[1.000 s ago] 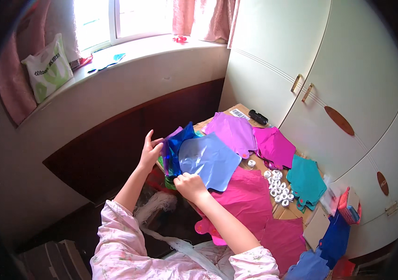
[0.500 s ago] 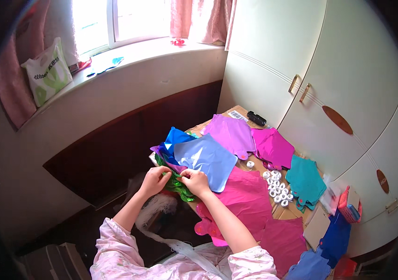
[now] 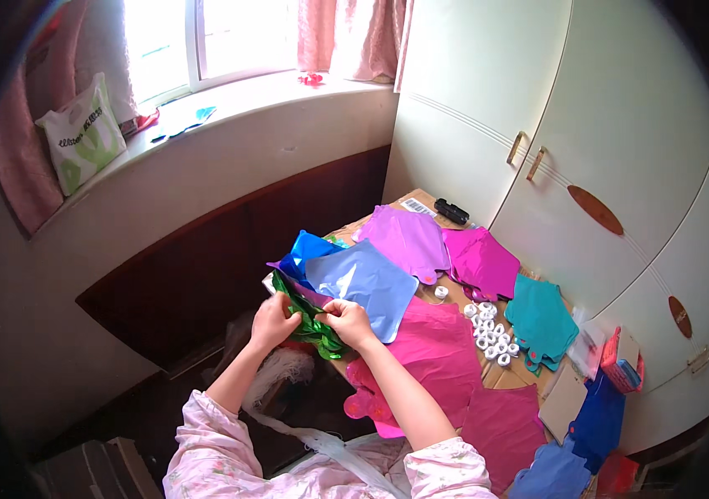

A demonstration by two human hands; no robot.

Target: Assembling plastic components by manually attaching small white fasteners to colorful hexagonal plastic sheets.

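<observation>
Shiny green foil pieces (image 3: 314, 334), crumpled and overlapping, lie at the near left edge of the table and look like flat, uninflated foil balloons. My left hand (image 3: 273, 323) is closed, pinching their left side. A short way to the right, my right hand (image 3: 348, 322) pinches the same green foil with thumb and curled fingers. Just beyond both hands are a pale blue foil sheet (image 3: 364, 283), a bright blue foil piece (image 3: 314, 248) and a purple strip of foil. Part of the green foil is hidden under my fingers.
Stacks of violet (image 3: 404, 241), magenta (image 3: 481, 259), pink (image 3: 429, 349) and teal foil (image 3: 541, 316) cover the cardboard-topped table. Among them sit several small white rolls (image 3: 491, 333). A black object (image 3: 452, 211) lies near the cupboard (image 3: 487, 83); a red basket (image 3: 622, 362) stands at the right.
My left hand has shifted slightly down and left, so more green foil shows between my hands. The view has moved a little; the other stacks stay in place.
</observation>
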